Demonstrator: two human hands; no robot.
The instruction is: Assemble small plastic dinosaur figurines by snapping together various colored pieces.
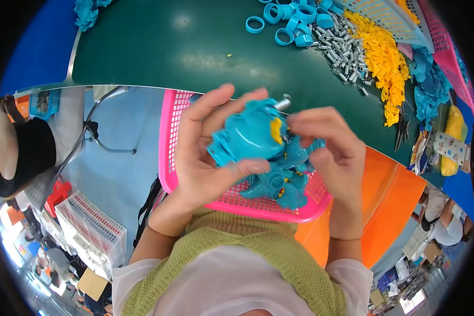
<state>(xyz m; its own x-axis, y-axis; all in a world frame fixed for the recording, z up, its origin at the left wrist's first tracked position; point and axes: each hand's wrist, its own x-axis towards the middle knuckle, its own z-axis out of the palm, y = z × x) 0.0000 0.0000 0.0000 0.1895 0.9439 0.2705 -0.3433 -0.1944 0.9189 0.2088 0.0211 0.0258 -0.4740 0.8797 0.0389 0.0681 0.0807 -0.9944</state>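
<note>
My left hand (195,152) is wrapped round a glossy blue plastic part (250,134), fingers behind it and thumb along its lower edge. A small yellow piece (276,129) sits on the part's right side. From its upper right a silver metal pin (283,102) sticks out at a slant. Close by on the right, my right hand (342,158) has its fingers curled toward the thumb, slightly blurred; what they hold, if anything, I cannot make out. Below both hands, several similar blue parts (276,181) with small yellow bits lie in a pink basket (168,158).
On the green table (158,47) lie blue rings (255,25), a heap of silver metal pins (342,50), yellow pieces (387,63) and blue parts (429,84). Scissors (402,131) rest near its right edge. An orange surface (389,195) is right of the basket. People work in the background.
</note>
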